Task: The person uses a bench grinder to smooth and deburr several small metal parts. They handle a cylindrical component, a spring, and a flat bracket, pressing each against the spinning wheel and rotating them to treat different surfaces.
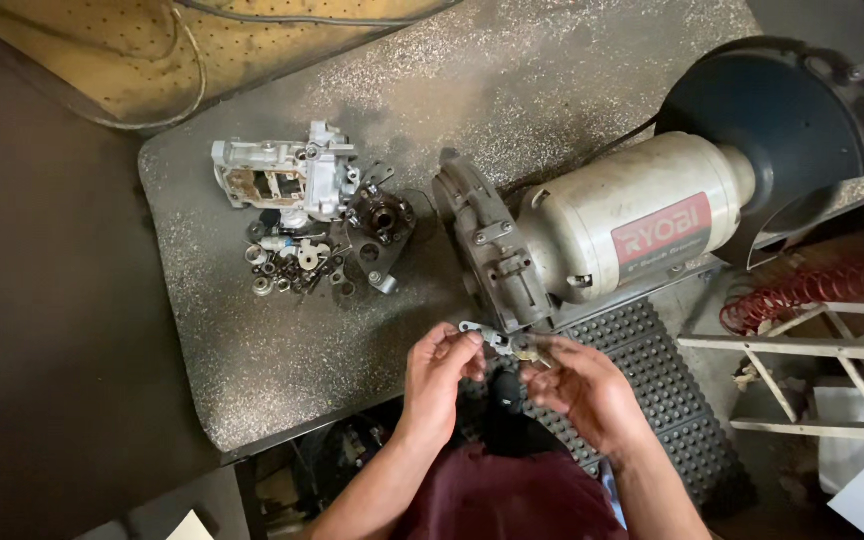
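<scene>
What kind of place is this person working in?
Most likely a repair or machine workshop. A bench grinder sits on a speckled worktable, beside a dismantled metal assembly with loose small parts. Both hands hold a small metal part.

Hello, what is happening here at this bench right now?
A person holds a small metal part between both hands, left hand and right hand, just in front of a bench grinder. Farther left on the speckled worktop lie a dismantled metal housing and a cluster of small washers and screws, untouched.
</scene>
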